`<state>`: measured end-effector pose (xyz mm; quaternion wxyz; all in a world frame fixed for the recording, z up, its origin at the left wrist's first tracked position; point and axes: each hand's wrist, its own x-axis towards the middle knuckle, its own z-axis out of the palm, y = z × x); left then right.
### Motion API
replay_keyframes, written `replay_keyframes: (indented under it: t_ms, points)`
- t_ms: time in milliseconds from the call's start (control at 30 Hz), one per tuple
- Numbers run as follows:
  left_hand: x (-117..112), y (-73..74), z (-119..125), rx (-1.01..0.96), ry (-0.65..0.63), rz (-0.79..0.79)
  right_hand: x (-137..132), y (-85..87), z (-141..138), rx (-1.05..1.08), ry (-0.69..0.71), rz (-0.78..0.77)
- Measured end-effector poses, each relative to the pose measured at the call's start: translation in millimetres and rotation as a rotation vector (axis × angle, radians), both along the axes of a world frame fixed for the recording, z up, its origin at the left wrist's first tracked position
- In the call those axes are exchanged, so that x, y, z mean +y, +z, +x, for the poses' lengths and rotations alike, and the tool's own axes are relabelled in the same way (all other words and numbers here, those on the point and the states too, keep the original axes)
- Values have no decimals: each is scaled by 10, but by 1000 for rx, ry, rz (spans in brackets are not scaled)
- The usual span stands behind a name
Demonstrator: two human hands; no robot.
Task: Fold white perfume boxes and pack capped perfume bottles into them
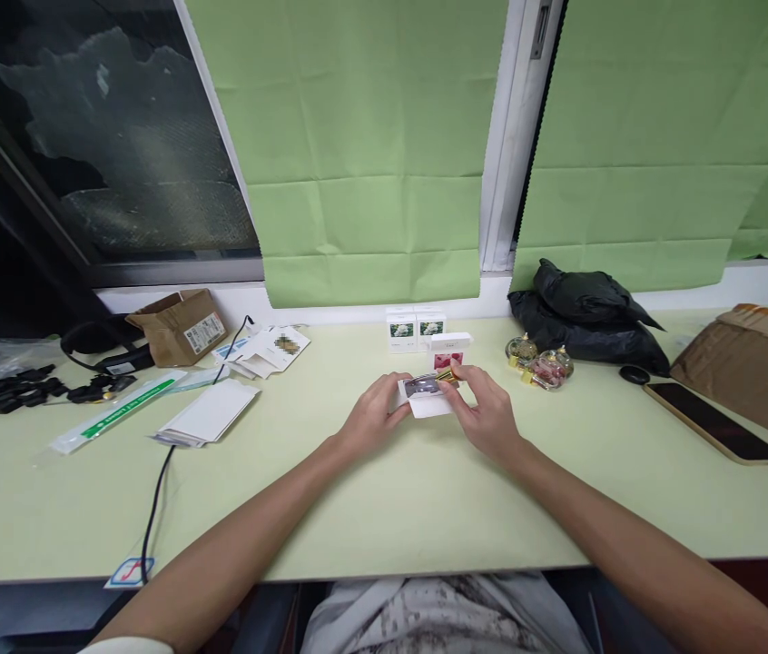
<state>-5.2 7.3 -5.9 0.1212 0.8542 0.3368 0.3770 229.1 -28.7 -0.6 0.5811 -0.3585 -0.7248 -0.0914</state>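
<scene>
My left hand point(374, 416) and my right hand point(486, 413) meet at the middle of the pale green table point(370, 509). Together they pinch a small white box point(427, 394) with a dark picture on its top. A small gold-capped bottle point(448, 373) sits at the box's far end, by my right fingertips. Just behind stands a white and pink box point(450, 349), and two white boxes with flower pictures point(415, 329) stand by the wall.
Several round glass bottles point(539, 363) lie right of the hands, before a black plastic bag point(585, 313). A phone point(712, 421) and a brown parcel point(758, 368) sit far right. Flat white cartons point(211, 413), a black cable point(159, 481) and a brown box point(178, 325) are left.
</scene>
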Motion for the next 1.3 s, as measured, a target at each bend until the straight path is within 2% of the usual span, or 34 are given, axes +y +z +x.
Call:
replay_keyframes:
  t_ms: [367, 533, 667, 933, 1300]
  points:
    - [-19, -15, 31, -4, -100, 41, -36, 61, -9, -150, 74, 41]
    - [-59, 52, 83, 1, -73, -90, -40, 95, -20, -184, 68, 84]
    - [-23, 40, 123, -17, -87, -191, -38, 97, -24, -204, 60, 80]
    - [15, -12, 226, -270, -288, -394, -25, 72, -29, -182, 87, 12]
    - [-44, 10, 195, -207, -214, -324, -86, 59, -59, -324, 53, 57]
